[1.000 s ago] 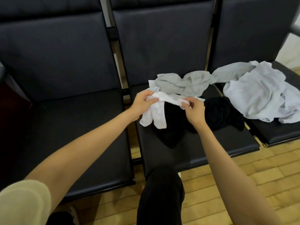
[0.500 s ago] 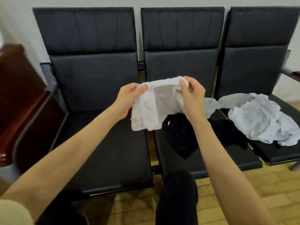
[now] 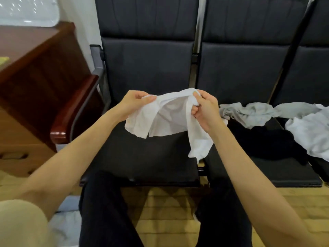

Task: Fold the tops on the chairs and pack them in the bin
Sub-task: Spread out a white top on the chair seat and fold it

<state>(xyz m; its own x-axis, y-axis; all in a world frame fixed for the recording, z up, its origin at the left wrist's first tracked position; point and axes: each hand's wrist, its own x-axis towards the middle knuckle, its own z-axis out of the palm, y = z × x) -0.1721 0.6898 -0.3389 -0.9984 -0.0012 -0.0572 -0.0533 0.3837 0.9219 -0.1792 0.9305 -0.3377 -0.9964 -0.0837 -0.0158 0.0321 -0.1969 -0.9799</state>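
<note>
White top (image 3: 165, 120): crumpled, thin, hanging limp above chair seat (image 3: 146, 157). Upper edge pinched by left hand (image 3: 135, 102) and right hand (image 3: 204, 111), fingers curled.

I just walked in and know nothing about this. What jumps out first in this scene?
A crumpled white top held up in mid-air over the left-hand black chair, pinched at its upper edge by the left hand and the right hand. To the right, more tops lie unfolded on the neighbouring seats: a grey top, a black top and a pale top.
</note>
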